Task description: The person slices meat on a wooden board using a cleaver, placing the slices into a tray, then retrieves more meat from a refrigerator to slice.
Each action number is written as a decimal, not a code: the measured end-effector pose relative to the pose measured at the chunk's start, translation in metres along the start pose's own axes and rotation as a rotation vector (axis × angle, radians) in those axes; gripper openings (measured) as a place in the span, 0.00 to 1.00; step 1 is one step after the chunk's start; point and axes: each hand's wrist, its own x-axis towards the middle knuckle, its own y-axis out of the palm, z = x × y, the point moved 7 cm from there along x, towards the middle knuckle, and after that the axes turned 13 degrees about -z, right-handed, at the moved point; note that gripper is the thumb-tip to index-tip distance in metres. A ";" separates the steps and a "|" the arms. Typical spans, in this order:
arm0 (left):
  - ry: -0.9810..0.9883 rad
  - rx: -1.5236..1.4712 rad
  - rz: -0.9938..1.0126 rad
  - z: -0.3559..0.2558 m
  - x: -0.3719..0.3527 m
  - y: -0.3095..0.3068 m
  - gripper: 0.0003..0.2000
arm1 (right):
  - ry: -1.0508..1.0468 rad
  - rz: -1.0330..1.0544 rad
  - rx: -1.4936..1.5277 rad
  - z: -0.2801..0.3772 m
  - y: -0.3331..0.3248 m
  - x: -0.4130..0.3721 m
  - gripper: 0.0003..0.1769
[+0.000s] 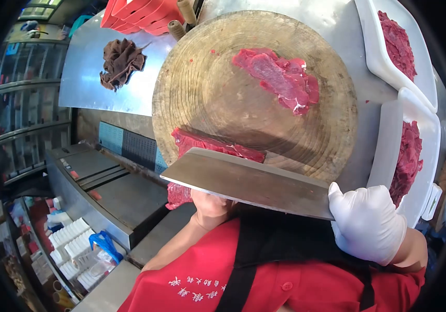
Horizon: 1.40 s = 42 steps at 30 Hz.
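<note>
My right hand point(368, 223), in a white glove, is closed round the handle end of a wide cleaver point(254, 182). The cleaver's blade spans leftward over the near edge of a round wooden chopping block point(197, 93). Just behind the blade lies a slab of raw red meat point(217, 145), partly covered by it. My bare left hand point(210, 204) is below the blade, beside the meat's near end; its fingers are mostly hidden. Farther back on the block rests a flat cut piece of meat point(280, 78).
White trays point(371, 47) point(433, 140) of sliced meat stand on the right. A brown cloth point(122, 62) lies on the metal table point(85, 86), with red baskets point(140, 15) behind it. At lower left are a steel counter point(124, 192) and shelves with stacked white containers point(72, 239).
</note>
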 end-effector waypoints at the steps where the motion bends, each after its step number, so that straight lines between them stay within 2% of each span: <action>1: -0.237 -0.222 -0.066 0.014 -0.002 -0.004 0.13 | 0.025 0.017 0.001 -0.002 0.001 0.000 0.24; 6: -0.298 -0.268 -0.125 0.015 -0.007 0.000 0.10 | 0.106 0.087 0.138 -0.010 -0.002 0.004 0.24; 8: -0.399 -0.357 -0.139 0.022 -0.018 0.002 0.10 | 0.159 0.273 0.172 -0.012 -0.002 0.004 0.25; 9: -0.450 -0.402 -0.146 0.026 -0.025 0.003 0.09 | 0.122 0.207 0.162 -0.009 -0.010 0.008 0.25; 15: -0.716 -0.679 -0.201 0.045 -0.054 0.004 0.08 | 0.081 0.151 0.153 -0.005 0.000 0.028 0.25; 17: -0.744 -0.727 -0.214 0.034 -0.037 0.004 0.08 | 0.052 0.136 0.154 -0.003 0.009 0.039 0.25; 19: -0.378 -0.514 -0.154 -0.013 0.005 -0.002 0.08 | 0.020 0.188 0.153 -0.003 0.019 0.042 0.25; 20: -0.377 -0.510 -0.161 -0.008 0.007 -0.001 0.08 | 0.012 0.186 0.154 -0.003 0.020 0.042 0.25; 22: -0.065 -0.408 -0.064 -0.017 0.009 0.000 0.09 | 0.017 0.178 0.139 -0.002 0.020 0.045 0.24; 23: -0.066 -0.407 -0.063 -0.017 0.008 0.000 0.09 | 0.018 0.178 0.141 -0.001 0.021 0.048 0.24; 25: -0.275 -0.367 -0.046 -0.004 0.005 0.005 0.10 | -0.015 0.135 0.140 0.001 0.021 0.060 0.16; 26: -0.267 -0.366 -0.045 -0.010 0.013 0.006 0.10 | -0.014 0.127 0.138 0.001 0.022 0.069 0.16; 28: 0.278 0.251 -0.012 -0.054 0.031 0.011 0.10 | 0.023 0.101 0.430 0.004 0.024 0.087 0.15; 29: 0.258 0.287 0.003 -0.046 0.024 0.012 0.13 | -0.043 0.023 0.361 0.008 0.023 0.091 0.11; 30: 0.273 0.290 0.005 -0.049 0.028 0.011 0.13 | -0.040 0.007 0.360 0.007 0.025 0.092 0.11; 32: 0.357 0.311 0.064 -0.059 0.036 0.011 0.18 | -0.100 -0.068 0.318 0.008 0.022 0.089 0.11; 33: 0.416 0.331 0.173 -0.054 0.033 0.007 0.25 | -0.089 -0.068 0.391 0.005 0.021 0.087 0.13; 34: 0.431 0.334 0.172 -0.062 0.039 0.002 0.25 | -0.089 -0.083 0.388 0.004 0.020 0.084 0.13; 36: 0.318 0.650 0.127 -0.069 0.051 -0.009 0.29 | -0.085 -0.118 0.343 0.004 0.023 0.076 0.14; 37: 0.255 0.628 0.143 -0.060 0.048 -0.013 0.31 | -0.028 -0.016 0.382 0.000 0.028 0.073 0.14; 38: 0.250 0.637 0.142 -0.056 0.046 -0.015 0.31 | -0.036 -0.015 0.388 0.001 0.025 0.069 0.14; 40: 0.231 0.599 0.186 -0.052 0.048 -0.012 0.32 | 0.089 0.184 0.350 -0.007 0.028 0.057 0.16; 41: 0.276 0.578 0.205 -0.050 0.051 -0.012 0.32 | 0.095 0.235 0.323 -0.009 0.026 0.052 0.21; 42: 0.275 0.577 0.206 -0.048 0.052 -0.013 0.32 | 0.096 0.237 0.324 -0.009 0.024 0.046 0.21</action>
